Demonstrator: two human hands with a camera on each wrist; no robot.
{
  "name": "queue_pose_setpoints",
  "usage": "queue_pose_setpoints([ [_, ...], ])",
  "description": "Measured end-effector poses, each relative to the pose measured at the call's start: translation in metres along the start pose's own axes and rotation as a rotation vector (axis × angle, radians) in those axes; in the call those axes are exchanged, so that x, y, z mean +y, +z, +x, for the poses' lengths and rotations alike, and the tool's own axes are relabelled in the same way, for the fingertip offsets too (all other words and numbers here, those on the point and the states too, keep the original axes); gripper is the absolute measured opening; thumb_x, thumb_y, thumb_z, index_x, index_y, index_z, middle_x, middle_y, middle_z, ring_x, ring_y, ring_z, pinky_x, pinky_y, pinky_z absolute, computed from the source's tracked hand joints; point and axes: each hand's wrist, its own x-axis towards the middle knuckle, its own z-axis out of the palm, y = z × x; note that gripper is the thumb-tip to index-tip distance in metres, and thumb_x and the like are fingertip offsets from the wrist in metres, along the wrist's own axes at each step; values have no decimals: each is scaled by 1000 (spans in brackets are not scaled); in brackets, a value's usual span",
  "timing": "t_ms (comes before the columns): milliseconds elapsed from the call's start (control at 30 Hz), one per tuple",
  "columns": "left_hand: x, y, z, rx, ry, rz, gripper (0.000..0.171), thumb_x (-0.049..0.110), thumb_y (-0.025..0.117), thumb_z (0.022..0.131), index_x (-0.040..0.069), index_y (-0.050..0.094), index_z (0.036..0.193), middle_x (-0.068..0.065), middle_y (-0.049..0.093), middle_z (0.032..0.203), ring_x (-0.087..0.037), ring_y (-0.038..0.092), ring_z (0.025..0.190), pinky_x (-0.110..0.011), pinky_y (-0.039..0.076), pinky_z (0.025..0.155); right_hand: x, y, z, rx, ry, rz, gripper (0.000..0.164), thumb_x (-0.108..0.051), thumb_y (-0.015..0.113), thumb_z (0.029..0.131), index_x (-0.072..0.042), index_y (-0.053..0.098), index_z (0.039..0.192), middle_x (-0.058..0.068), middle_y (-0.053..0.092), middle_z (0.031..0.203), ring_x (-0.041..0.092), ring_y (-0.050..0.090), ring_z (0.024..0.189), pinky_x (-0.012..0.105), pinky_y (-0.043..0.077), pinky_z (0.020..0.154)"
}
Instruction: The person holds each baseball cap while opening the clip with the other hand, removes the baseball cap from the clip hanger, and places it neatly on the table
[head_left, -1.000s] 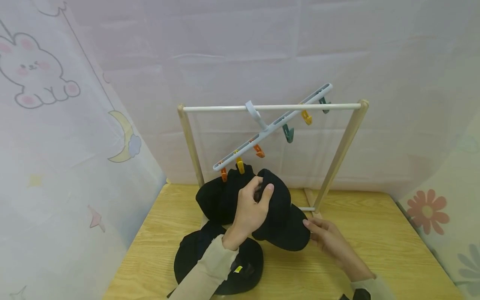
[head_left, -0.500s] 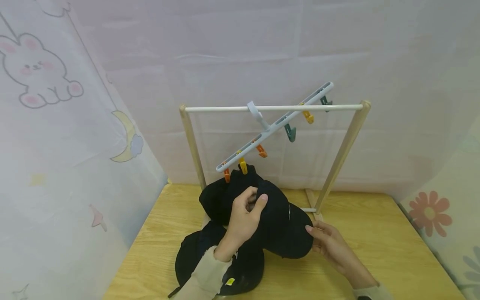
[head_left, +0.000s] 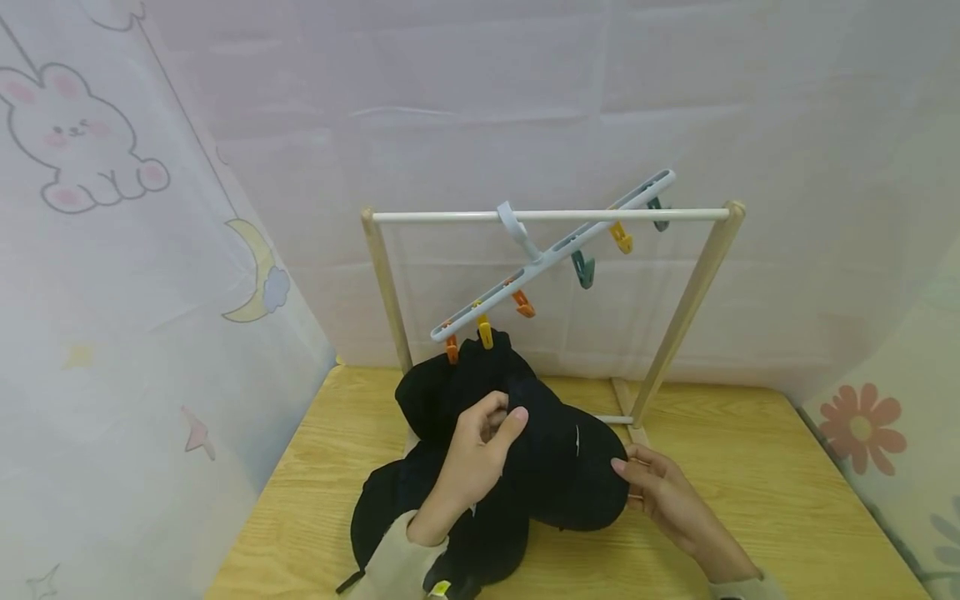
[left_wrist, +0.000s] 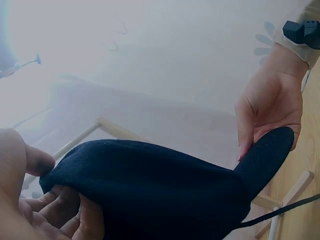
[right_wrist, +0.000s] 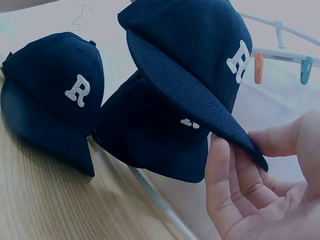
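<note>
A dark baseball cap point(head_left: 555, 454) with a white letter R on its front is held in the air between both hands. My left hand point(head_left: 474, 450) pinches the crown's edge opposite the brim, thumb outside and fingers inside, as the left wrist view shows. By the tip of the brim point(right_wrist: 185, 90), my right hand point(head_left: 667, 504) grips it between thumb and fingers. Behind it, a second dark cap point(head_left: 450, 400) hangs from an orange clip point(head_left: 452, 348) and a yellow clip point(head_left: 486, 333). A third cap point(right_wrist: 50, 100), also marked R, lies on the table, partly hidden by my left arm.
The pale blue hanger point(head_left: 540, 262) slopes down to the left, hooked on the white rail point(head_left: 420, 217) of a wooden rack point(head_left: 690, 308). Several other clips, such as a green clip point(head_left: 583, 271), hang from it. Patterned cloth point(head_left: 225, 125) surrounds the wooden table point(head_left: 720, 467).
The held cap has come down and its crown has tipped lower. My left hand has moved down and slightly left with it, while the right hand has lowered a little, still gripping the brim.
</note>
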Motion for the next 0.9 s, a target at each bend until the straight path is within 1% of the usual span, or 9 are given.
queue_pose_setpoints([
  [133,-1,-4,-7,-28,-16,-32,24,18,55,112,2,58,95,-1,39,58,-4,39,45,-23,34,45,1,1,-1,-30,0,-6,18,-8,44,114,-17,61,115,-7,75,103,11,76,93,30,64,81],
  [300,-3,-8,-13,-47,-57,-55,30,19,54,113,1,54,90,1,36,55,-4,37,42,-23,33,42,3,2,-3,-50,20,-22,19,-8,44,114,-16,62,115,-7,76,104,10,76,93,30,64,82],
  [367,-3,-9,-15,-53,-75,-62,32,19,54,113,0,53,87,3,35,54,-4,39,42,-22,37,44,4,2,-3,-51,29,-23,19,-8,45,114,-16,62,115,-7,76,104,10,77,92,31,64,82],
  [500,-4,-11,-19,-60,-103,-80,37,20,53,114,0,49,83,5,31,56,-5,41,44,-23,47,48,8,2,-3,-50,47,-21,17,-9,46,114,-16,61,114,-7,77,101,10,77,91,32,65,82],
  [600,-6,-13,-22,-65,-113,-92,40,21,51,115,0,46,81,6,31,58,-5,46,49,-24,53,51,11,3,-3,-51,57,-23,17,-9,46,114,-16,61,114,-8,77,100,9,76,91,32,65,83],
  [767,-12,-19,-25,-78,-106,-105,46,20,47,116,0,41,75,4,37,62,-7,55,56,-25,53,51,16,5,0,-76,70,-31,17,-10,47,113,-17,62,114,-8,77,102,8,75,92,34,64,85],
  [900,-18,-24,-25,-95,-113,-111,47,21,46,116,0,39,74,4,37,64,-7,56,57,-22,51,53,20,8,2,-84,84,-47,16,-10,48,113,-16,63,115,-7,78,101,9,76,93,36,65,85],
])
